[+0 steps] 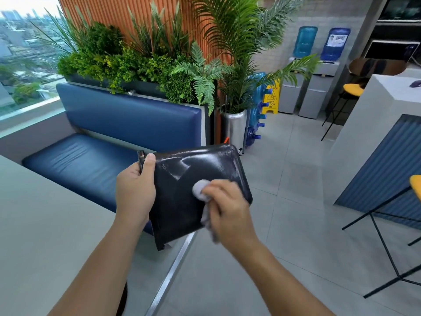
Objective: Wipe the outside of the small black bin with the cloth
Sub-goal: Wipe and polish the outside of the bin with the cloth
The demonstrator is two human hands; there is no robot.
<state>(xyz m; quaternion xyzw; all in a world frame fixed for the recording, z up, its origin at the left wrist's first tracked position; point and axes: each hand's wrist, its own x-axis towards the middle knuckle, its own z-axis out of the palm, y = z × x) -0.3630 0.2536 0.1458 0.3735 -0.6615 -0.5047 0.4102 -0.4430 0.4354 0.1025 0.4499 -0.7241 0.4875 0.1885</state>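
Note:
The small black bin (182, 179) is held up in the air in front of me, lying on its side with one glossy flat wall facing me. My left hand (135, 190) grips its left end, thumb over the rim. My right hand (227, 208) holds a bunched grey cloth (200, 190) and presses it against the middle of the facing wall. A tail of the cloth hangs below my right palm. The bin's opening is turned away to the left and hidden.
A grey table (45, 224) lies at the lower left, with a blue padded bench (91, 160) behind it and plants above. A silver planter (234, 128), water dispensers (312, 92), a wet-floor sign (271, 96) and a black-legged stool (387, 236) stand on the tiled floor to the right.

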